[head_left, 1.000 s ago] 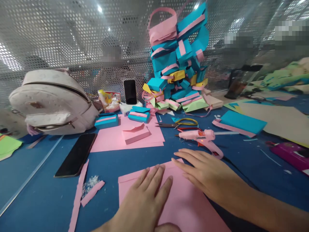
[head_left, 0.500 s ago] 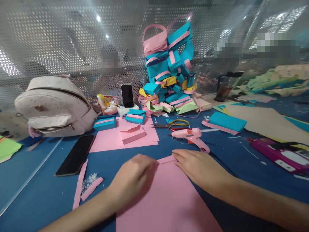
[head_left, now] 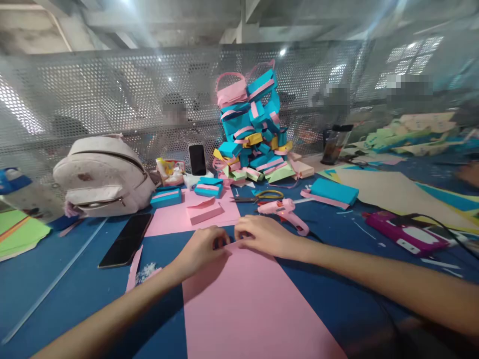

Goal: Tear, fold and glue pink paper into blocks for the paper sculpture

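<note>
both hands have been brought together at the far edge of the large pink sheet (head_left: 258, 304), which is laid on the blue tabletop (head_left: 71, 299) at the near middle of the scene. a second ago the left hand (head_left: 204, 249) was spread flat on the paper; now it is curled, and the far edge appears to be pinched between its thumb and fingers, though the tips are partly hidden. the right hand (head_left: 267, 237) has been shifted inward from the far right corner and is set just beside the left, with the same edge apparently caught between its bent fingers and thumb. a narrow gap is left between the two hands.

by this change, the work seems to have been turned from flat pressing to fine handling of the folded margin, and the fold is judged to be unfinished. how sharply it has been creased cannot be told, since the edge is largely covered by the fingers.

the things beyond have been left where they were: the pink glue gun (head_left: 288, 208) is rested just beyond the right hand, the scissors (head_left: 275, 195) lie farther off, and the small pink box (head_left: 204, 211) is placed beyond the left hand. the view has been tilted upward.
</note>
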Demonstrator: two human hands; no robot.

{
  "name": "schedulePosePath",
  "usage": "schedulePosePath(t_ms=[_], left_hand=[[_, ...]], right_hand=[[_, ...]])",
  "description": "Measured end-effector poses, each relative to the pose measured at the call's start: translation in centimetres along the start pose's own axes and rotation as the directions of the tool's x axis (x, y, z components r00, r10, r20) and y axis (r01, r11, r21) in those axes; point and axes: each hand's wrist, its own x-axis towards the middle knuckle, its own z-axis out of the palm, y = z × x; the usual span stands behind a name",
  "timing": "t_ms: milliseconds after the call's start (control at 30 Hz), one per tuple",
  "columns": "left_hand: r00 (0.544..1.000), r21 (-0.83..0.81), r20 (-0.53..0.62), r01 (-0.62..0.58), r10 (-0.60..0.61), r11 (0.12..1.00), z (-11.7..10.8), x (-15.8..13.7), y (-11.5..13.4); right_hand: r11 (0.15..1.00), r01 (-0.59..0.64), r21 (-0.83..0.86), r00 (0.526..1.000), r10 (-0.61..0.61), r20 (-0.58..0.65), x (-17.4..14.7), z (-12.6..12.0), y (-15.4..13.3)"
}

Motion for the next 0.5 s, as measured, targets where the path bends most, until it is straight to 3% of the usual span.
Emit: schedulePosePath(t_ms=[267, 500], left_hand=[[0.981, 0.099, -0.162, -0.087, 0.102, 0.991, -2.2, -2.7, 3.5], [0.961, 0.174, -0.219, -0.129, 0.166, 0.976, -4.2, -6.9, 4.4]], right_hand=[[0.987, 0.014, 0.162, 0.997, 0.000, -0.082, -1.1, -1.3, -1.5], [0.914, 0.026, 0.406, 0.998, -0.004, -0.056, -2.8, -2.9, -1.6]])
